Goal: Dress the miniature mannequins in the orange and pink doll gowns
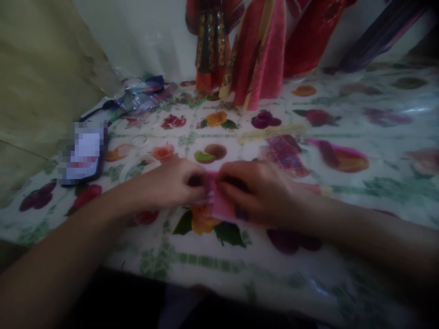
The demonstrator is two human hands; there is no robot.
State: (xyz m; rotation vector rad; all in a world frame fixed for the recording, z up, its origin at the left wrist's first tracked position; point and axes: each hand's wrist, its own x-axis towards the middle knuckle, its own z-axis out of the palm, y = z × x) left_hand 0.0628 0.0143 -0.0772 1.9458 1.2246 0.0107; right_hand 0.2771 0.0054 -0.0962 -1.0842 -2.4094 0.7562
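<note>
A small pink piece of fabric [222, 204] lies between my two hands, low over the tablecloth near the middle of the view. My left hand [176, 183] pinches its left edge between thumb and fingers. From the right, my right hand [259, 189] grips its upper right part with fingers bent. The fingertips of both hands are close together, and some of the fabric is hidden beneath my right hand. The picture is dim and slightly blurred.
Behind stand dressed figures in red and pink cloth [260, 59]. A phone [84, 153] lies at left, near crinkled plastic packaging [139, 96]. Patterned fabric scraps [288, 155], a yellow strip [270, 133] and a clear ring [139, 140] rest on the fruit-print tablecloth [206, 246].
</note>
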